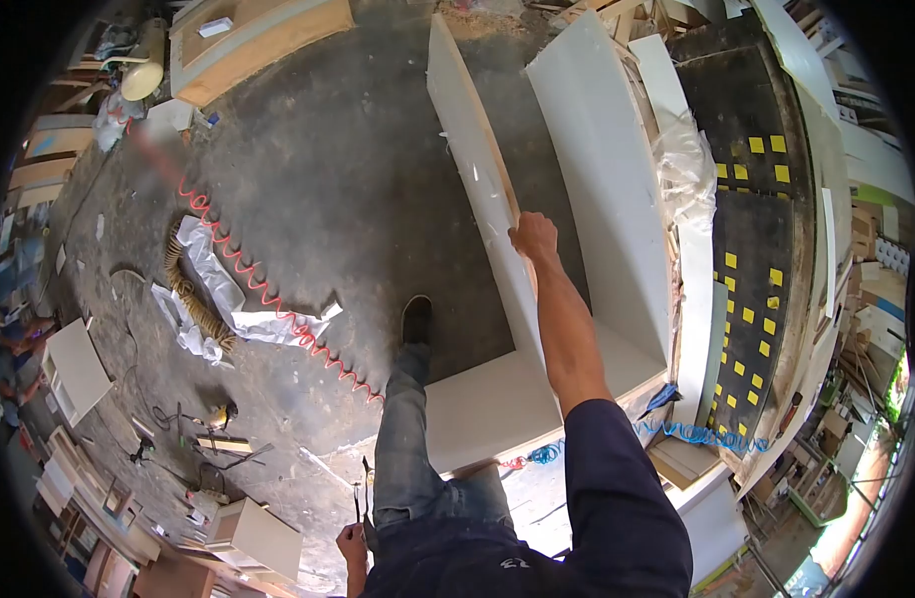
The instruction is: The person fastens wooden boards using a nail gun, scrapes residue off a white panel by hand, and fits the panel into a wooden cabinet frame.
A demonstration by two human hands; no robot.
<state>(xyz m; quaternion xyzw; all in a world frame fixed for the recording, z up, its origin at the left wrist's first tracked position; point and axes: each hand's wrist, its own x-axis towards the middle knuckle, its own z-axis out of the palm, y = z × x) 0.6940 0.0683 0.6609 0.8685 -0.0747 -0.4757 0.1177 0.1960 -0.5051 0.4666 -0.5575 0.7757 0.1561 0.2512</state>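
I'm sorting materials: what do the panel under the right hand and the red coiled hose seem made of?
Panel: probably wood-based board, as its long edge shows bare tan; the smooth white face could be laminate or paint. Red coiled hose: likely plastic, judging by its even colour and regular loops; finish too small to tell.

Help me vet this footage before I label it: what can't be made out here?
In the head view:
Fingertips of the right hand: mostly hidden by the hand itself.
Thin dark item at the left hand: too small to identify.
Red coiled hose: upper stretch lost in a blurred patch.
Wooden box: partly cut off by the top edge.
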